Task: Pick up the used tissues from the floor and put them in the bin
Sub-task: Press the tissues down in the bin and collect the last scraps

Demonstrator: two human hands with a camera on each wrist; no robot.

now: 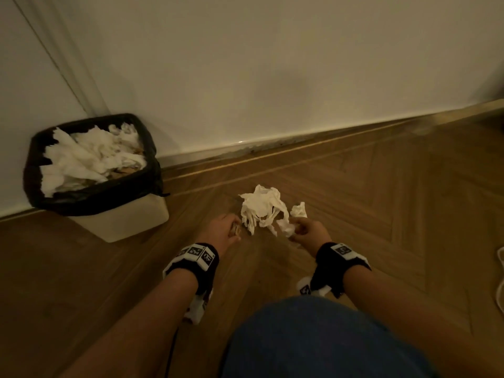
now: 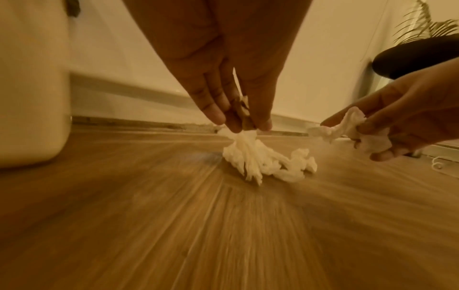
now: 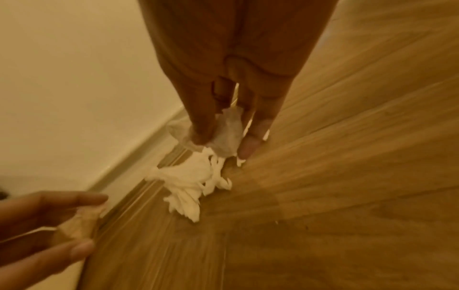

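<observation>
Mid-pickup: right hand [image 1: 306,231] pinches a small crumpled tissue [image 1: 286,227], fingers curled round it. Left hand [image 1: 225,227] reaches in beside the big tissue wad [image 1: 261,210] at frame centre on the floor [image 1: 381,214]; it seems to pinch a brownish scrap [image 3: 79,225], though what that is I cannot tell. Wad is white, shredded, loosely bunched, a small ball [image 1: 299,209] just right of it. Next, probably gather the wad, then carry to the bin [image 1: 92,175], frame left, already nearly full.

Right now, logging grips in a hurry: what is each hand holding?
Left hand: pinching a small brownish scrap.
Right hand: gripping a crumpled tissue.
</observation>
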